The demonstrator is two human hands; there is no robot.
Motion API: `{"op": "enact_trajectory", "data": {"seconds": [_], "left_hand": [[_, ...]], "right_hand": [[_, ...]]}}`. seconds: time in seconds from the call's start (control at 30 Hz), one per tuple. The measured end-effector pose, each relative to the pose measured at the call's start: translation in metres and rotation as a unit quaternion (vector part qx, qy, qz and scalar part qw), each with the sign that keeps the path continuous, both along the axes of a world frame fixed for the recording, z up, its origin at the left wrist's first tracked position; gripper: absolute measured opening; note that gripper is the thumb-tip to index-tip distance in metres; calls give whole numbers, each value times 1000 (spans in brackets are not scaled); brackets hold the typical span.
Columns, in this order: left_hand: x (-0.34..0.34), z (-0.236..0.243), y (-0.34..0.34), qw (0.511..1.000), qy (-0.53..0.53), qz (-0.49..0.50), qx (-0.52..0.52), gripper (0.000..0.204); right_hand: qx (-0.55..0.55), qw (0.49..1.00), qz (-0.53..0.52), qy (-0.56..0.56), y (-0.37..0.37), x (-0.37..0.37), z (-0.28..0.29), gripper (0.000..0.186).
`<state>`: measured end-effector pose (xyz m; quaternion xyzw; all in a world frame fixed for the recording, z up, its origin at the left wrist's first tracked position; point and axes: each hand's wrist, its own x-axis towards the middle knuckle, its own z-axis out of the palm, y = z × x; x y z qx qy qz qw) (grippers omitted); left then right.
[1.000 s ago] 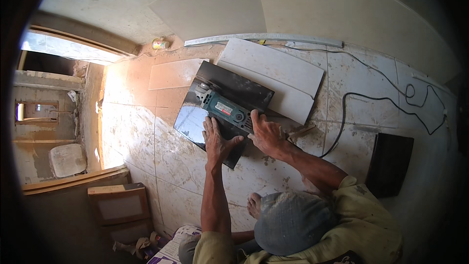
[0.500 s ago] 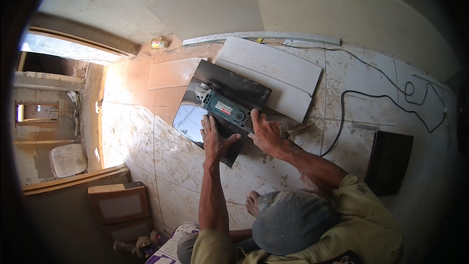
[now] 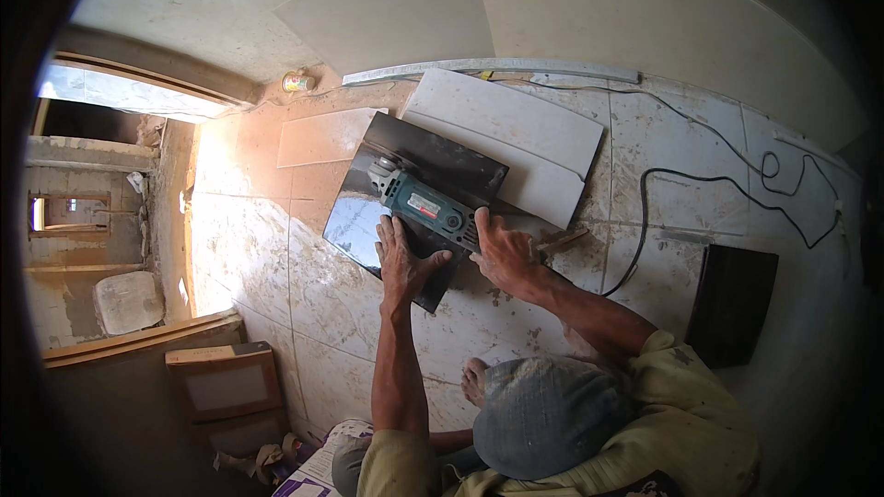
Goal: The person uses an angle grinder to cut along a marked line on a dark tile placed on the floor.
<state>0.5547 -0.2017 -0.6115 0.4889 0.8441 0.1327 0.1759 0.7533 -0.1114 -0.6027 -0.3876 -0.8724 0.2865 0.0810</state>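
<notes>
The right hand (image 3: 505,250) has its fingers wrapped round the rear end of the grinder (image 3: 424,204), with the index finger stretched along it. The left hand (image 3: 401,262) lies flat over the near side of the black tile (image 3: 465,161), its thumb spread wide from the other fingers and its fingertips against the grinder's side; how hard it presses, I cannot tell. The grinder lies slantwise over the middle of the black tile, its metal head toward the tile's far left edge. Whether the disc touches the tile cannot be made out. The tile's left part mirrors bright light.

Just right of the black tile is a wood scrap (image 3: 564,241), and off its far right side lie white boards (image 3: 516,129). A thin pale piece (image 3: 322,140) lies beyond its far left corner. The black cord (image 3: 643,221) curves over the floor (image 3: 350,340) to the tile's right; farther that way lies a dark slab (image 3: 732,304). Beyond the tile, a metal bar (image 3: 497,65) runs along the wall, with a small tub (image 3: 297,83) left of it. Nearer than the tile, well to its left, stand cartons (image 3: 230,387)
</notes>
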Motion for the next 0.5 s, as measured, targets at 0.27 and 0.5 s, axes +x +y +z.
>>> {"op": "enact_trajectory", "data": {"seconds": [0.27,0.5], "left_hand": [[-1,0,-1,1000,6,2,-4,136],[0,2,0,1000,3,1,-1,135]], "right_hand": [[-7,1000,-3,-6,-1,4,3,55],[11,1000,-3,-10,-3,10,4,56]]}}
